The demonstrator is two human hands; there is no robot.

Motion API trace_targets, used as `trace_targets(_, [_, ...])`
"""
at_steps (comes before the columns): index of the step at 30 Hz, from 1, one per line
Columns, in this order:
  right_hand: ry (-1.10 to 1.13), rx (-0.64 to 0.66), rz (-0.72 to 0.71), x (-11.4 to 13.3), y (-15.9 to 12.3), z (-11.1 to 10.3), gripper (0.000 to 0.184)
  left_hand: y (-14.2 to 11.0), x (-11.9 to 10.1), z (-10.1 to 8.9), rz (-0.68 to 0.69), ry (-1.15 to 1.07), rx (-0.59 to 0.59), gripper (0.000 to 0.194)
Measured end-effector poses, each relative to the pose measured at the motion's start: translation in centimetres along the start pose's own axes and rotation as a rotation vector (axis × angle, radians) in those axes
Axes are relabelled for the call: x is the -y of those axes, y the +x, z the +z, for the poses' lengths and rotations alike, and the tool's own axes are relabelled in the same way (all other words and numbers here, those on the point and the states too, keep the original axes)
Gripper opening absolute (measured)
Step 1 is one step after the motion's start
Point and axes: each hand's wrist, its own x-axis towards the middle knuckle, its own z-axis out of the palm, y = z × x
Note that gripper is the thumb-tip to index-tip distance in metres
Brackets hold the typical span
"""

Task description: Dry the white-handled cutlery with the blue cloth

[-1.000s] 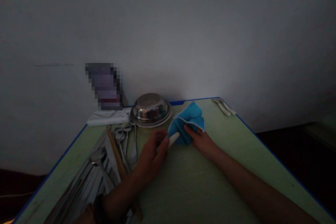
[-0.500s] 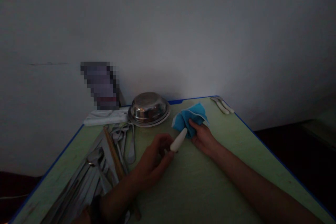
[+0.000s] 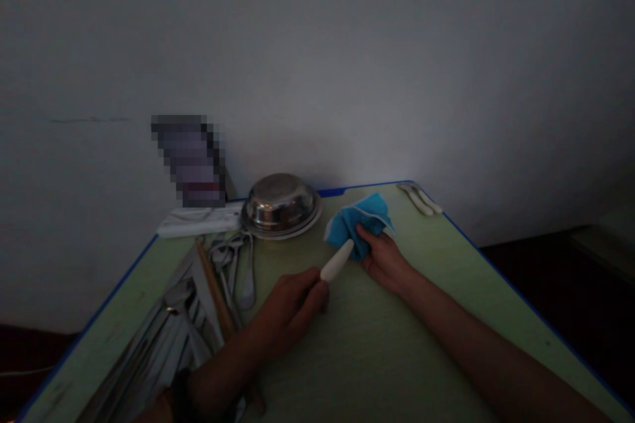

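Because the left hand (image 3: 296, 303) clasps one end, the white handle (image 3: 337, 261) projects toward the cloth (image 3: 370, 213) the right hand (image 3: 385, 263) pinches.

This looks like a home, perhaps a kitchen or dining corner, though the exact room cannot be told. A pale green table with blue edging (image 3: 377, 363) stands against a plain, whitish wall with a thin dark mark (image 3: 347, 53) that fills the upper frame. Tableware points to a household: a shiny, dome-shaped metal bowl (image 3: 282, 201) at centre, a heap of silvery metal spoons and long utensils (image 3: 184, 301) at lower left, two white-handled metal utensils (image 3: 421, 203) right of centre, and a bright blue, pale-edged cloth (image 3: 364, 215).
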Motion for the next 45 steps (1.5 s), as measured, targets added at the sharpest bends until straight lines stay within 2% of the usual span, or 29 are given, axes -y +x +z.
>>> trace_targets(5, [0.012,-0.002,0.002,0.01,-0.08,0.05,0.015,-0.07,0.11,0.18,-0.007,0.022,-0.026,0.033])
trace_targets(11, [0.014,0.025,0.027,0.2,-0.25,0.01,0.011,0.58,0.34,0.46,-0.092,0.082,-0.192,0.029])
trace_targets(15, [0.008,0.043,0.042,0.17,-0.31,-0.08,0.01,0.85,0.46,0.51,-0.13,0.089,-0.234,0.025])
trace_targets(25, [0.003,0.043,0.039,-0.03,-0.13,-0.36,0.013,0.01,0.19,0.01,-0.039,-0.003,-0.129,0.038])
trace_targets(35, [-0.009,0.032,0.036,-0.01,-0.27,-0.19,0.007,-0.03,0.4,-0.1,-0.03,-0.034,-0.082,0.044])
trace_targets(45, [-0.004,0.024,0.015,-0.09,0.0,-0.25,0.012,0.04,0.28,-0.01,-0.052,0.012,-0.069,0.044])
